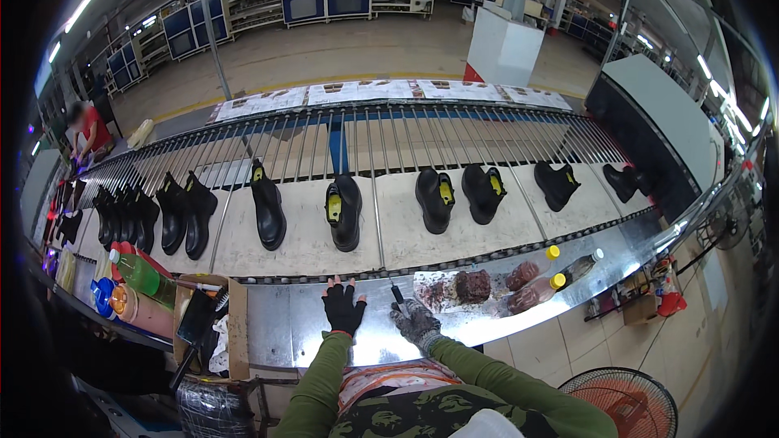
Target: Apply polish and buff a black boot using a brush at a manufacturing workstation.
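My left hand (343, 308), in a black fingerless glove, lies flat on the metal ledge (272, 332) with its fingers spread at the conveyor's edge. To its right, my right hand (417, 325) wears a mottled grey glove. Its fingers are closed around a slim black pen-like tool (397, 294) with a thin tip pointing away from me; its exact kind is too small to tell. Beyond my hands, a black ankle boot (348, 215) with a yellow-green lining stands on the conveyor's pale surface. Another black boot (268, 207) is left of it, and a pair (436, 203) is on its right.
A stained white sheet (434, 290) bears a dark reddish-brown lump (473, 285). Bottles with yellow caps (531, 296) lie beside it. At left stand a cardboard box (237, 332) of tools and a green bottle (139, 276). A fan (625, 405) is low at right.
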### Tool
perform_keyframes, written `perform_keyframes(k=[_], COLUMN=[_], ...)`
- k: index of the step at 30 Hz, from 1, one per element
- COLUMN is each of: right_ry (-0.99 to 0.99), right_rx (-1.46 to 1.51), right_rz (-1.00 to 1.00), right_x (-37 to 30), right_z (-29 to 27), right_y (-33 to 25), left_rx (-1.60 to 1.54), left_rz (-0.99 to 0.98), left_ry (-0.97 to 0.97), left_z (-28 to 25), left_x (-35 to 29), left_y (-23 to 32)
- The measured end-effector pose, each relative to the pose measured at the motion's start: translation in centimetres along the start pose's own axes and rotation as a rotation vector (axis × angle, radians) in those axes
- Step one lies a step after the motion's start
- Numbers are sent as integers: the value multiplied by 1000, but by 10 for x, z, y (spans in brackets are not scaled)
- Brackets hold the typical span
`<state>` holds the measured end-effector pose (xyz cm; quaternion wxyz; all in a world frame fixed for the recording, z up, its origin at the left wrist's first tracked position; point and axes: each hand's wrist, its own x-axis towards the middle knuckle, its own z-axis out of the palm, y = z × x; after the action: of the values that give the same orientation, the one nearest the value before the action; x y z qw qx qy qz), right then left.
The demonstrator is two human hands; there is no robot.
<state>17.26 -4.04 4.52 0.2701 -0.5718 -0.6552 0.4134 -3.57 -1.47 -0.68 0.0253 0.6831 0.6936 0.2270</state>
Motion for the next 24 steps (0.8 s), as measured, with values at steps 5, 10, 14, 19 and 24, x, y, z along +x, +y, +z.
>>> perform_keyframes(k=[5, 10, 14, 19, 24], right_ry=[42, 40, -5, -54, -16], right_rx=[-75, -26, -9, 13, -87], right_rz=[-74, -79, 0, 110, 28], right_x=[-1, 0, -4, -6, 0], right_z=[-2, 0, -6, -14, -3], right_y=[-4, 0, -16, -31, -9], left_rx=[-1, 13, 30, 15, 28], left_rz=[-2, -8, 4, 15, 14], left_ry=[1, 8, 20, 40, 32], left_z=[-1, -1, 0, 1, -1], left_x=[1, 2, 1, 0, 1], left_y=[2, 3, 1, 1, 1])
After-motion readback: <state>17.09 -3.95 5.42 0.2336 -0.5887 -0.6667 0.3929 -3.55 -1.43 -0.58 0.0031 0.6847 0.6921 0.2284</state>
